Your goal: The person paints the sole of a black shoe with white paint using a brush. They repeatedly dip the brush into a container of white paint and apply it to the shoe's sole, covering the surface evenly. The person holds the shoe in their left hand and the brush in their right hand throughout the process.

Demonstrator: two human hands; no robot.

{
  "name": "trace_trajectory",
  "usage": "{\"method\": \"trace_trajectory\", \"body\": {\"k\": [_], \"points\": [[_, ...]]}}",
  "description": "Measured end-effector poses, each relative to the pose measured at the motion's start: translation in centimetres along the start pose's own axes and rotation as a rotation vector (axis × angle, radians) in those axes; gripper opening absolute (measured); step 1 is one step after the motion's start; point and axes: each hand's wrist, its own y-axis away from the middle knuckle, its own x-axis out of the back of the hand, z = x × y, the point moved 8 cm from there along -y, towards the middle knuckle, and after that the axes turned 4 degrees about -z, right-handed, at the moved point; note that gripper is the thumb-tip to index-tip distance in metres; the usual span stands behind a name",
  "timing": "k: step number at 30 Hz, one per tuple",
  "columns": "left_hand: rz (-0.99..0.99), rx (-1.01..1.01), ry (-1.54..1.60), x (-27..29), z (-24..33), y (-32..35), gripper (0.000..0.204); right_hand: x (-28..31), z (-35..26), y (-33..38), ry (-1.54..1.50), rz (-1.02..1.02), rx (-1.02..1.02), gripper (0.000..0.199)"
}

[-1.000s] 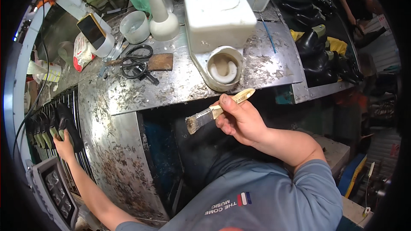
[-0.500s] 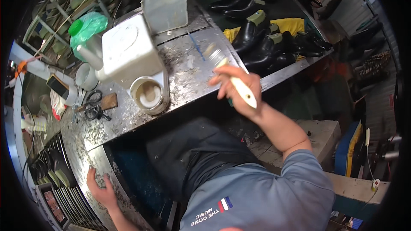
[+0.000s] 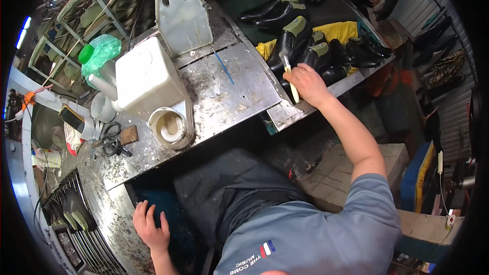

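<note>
Brush, the only one I see, is pinched in the right hand by the table's front right corner, presumably keeping fingers clear of its working end; the left hand hangs open, seemingly empty; black shoes, too crowded to count, overlap one yellow cloth.

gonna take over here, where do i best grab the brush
I'd say by the lower end of the pale brush handle, coming from the near left: it pokes out free past the right hand, while the head points away toward the black shoes.
</note>
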Motion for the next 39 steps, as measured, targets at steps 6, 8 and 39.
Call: {"method": "trace_trajectory", "body": {"k": [6, 8, 39], "points": [[0.012, -0.010, -0.022, -0.2, 0.3, 0.7, 0.027, 3.2, 2.9, 2.2, -0.155, 0.180, -0.109, 0.031], [0.016, 0.012, -0.008, -0.2, 0.2, 1.2, 0.026, 5.2, 4.7, 3.3, -0.286, 0.248, -0.190, 0.043], [-0.793, 0.249, 1.918, -7.0, 8.9, 4.1, 0.097, 10.8, -22.0, -13.6, -1.733, -0.150, -0.036, 0.027]]}}
